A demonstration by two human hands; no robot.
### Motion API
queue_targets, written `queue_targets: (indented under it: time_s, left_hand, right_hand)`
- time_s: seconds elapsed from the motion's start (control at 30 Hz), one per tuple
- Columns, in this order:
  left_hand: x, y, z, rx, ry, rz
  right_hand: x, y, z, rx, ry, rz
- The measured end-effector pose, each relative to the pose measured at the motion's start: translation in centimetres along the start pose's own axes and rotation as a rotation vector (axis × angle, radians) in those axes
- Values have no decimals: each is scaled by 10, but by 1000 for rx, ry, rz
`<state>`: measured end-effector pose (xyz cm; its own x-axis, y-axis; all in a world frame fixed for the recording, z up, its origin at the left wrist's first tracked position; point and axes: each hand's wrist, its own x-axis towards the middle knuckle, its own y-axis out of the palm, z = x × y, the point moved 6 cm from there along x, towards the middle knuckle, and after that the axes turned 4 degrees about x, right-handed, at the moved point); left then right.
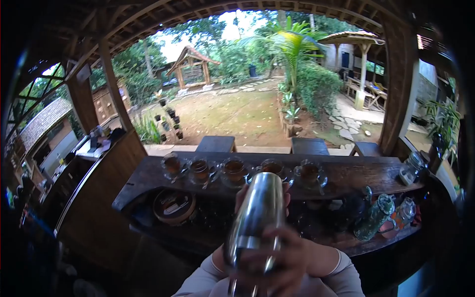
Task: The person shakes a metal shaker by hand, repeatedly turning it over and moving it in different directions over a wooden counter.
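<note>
A shiny metal cocktail shaker point(260, 208) is held upright and slightly tilted in front of my chest. My right hand point(284, 257) wraps around its lower part, fingers across the front and somewhat blurred. Mostly hidden behind the shaker, my left hand point(241, 199) grips it higher up, with fingertips showing at both sides. Beyond the shaker, several glass cups of brown drink stand in a row on saucers along the counter's raised ledge, among them a left-end cup point(171, 166), a middle cup point(233, 170) and a right-end cup point(310, 173). Spoons lie on some saucers.
A round wooden container point(174, 205) sits on the lower shelf at left. Toward the right are a patterned green bottle point(376, 218), a glass jar point(406, 210) and another jar point(413, 167) on the ledge. Stools point(216, 144) stand beyond the dark counter point(356, 173).
</note>
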<state>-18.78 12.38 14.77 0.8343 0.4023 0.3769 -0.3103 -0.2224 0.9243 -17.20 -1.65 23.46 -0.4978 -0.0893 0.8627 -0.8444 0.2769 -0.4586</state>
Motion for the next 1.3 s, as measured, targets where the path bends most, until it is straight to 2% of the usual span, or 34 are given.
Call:
queue_targets:
  time_s: [0.07,0.1,0.13,0.17,0.2,0.23,0.27,0.3,0.33,0.4,0.43,0.47,0.5,0.53,0.57,0.6,0.63,0.67,0.7,0.73,0.77,0.8,0.87,0.9,0.93,0.97,1.07,1.13,1.17,1.27,1.3]
  left_hand:
    - [-13,24,-9,232,186,267]
    - [-22,22,-13,162,201,53]
    - [-22,11,-17,17,223,-44]
    - [-15,-27,-26,-32,619,248]
    - [-24,-64,-29,-77,1008,549]
    - [-49,-33,-47,277,737,109]
    - [-55,-30,-49,222,720,-224]
    - [-64,-9,-52,233,735,-225]
    - [-70,11,-48,193,614,-181]
    - [-86,34,-33,99,391,-102]
    - [-90,49,-33,221,455,106]
    - [-98,63,-31,351,513,317]
    - [-103,65,-32,390,341,338]
    - [-122,25,-62,140,615,-71]
    - [-126,9,-71,148,641,-66]
    - [-136,-16,-85,171,801,-262]
    - [-152,-31,-91,185,958,-463]
    - [-159,-12,-86,522,1043,-473]
    - [-164,8,-88,540,1069,-454]
    - [-162,27,-79,383,867,-267]
    - [-163,40,-67,221,664,-92]
    - [-167,63,-65,474,658,185]
    - [-175,89,-48,429,575,327]
    - [-180,79,-61,375,604,236]
    - [-187,47,-80,152,634,171]
    - [-194,49,-76,160,656,171]
    - [-209,57,-63,182,706,123]
    - [-213,74,-63,213,718,95]
    - [-215,79,-59,215,731,80]
    - [-220,113,-41,520,767,297]
    - [-229,102,-48,387,796,135]
  right_hand:
    - [-4,14,13,-188,-398,-122]
    - [-4,14,-3,-49,-261,-154]
    - [-6,15,-21,90,-126,-180]
    - [-15,27,-45,-58,94,-115]
    - [-16,39,-72,-51,264,-206]
    - [-19,46,-92,63,425,-314]
    - [-23,52,-106,174,586,-419]
    - [-4,48,-89,135,432,-404]
    - [10,48,-63,44,250,-188]
    - [16,50,-9,251,-177,-169]
    - [18,55,-11,278,-185,-174]
    - [20,61,-20,342,-94,-175]
    - [22,68,-31,407,-4,-174]
    - [28,84,-38,496,68,-169]
    - [25,116,-60,245,275,-60]
    - [27,123,-86,427,376,-300]
    - [29,125,-85,444,444,-366]
    - [35,123,-84,457,504,-433]
    - [50,115,-62,390,289,-311]
    - [58,105,-31,326,90,-188]
    - [62,94,-2,345,-162,-190]
    - [61,89,20,362,-420,-202]
    - [65,101,13,442,-393,-164]
    - [67,112,6,484,-350,-118]
    - [69,127,0,522,-306,-70]
    - [73,152,-14,491,-84,-84]
    - [89,173,-36,602,181,-306]
    - [88,141,9,516,-198,-161]
    - [86,142,11,528,-201,-158]
    - [77,134,26,806,-484,-240]
    - [72,131,31,897,-573,-271]
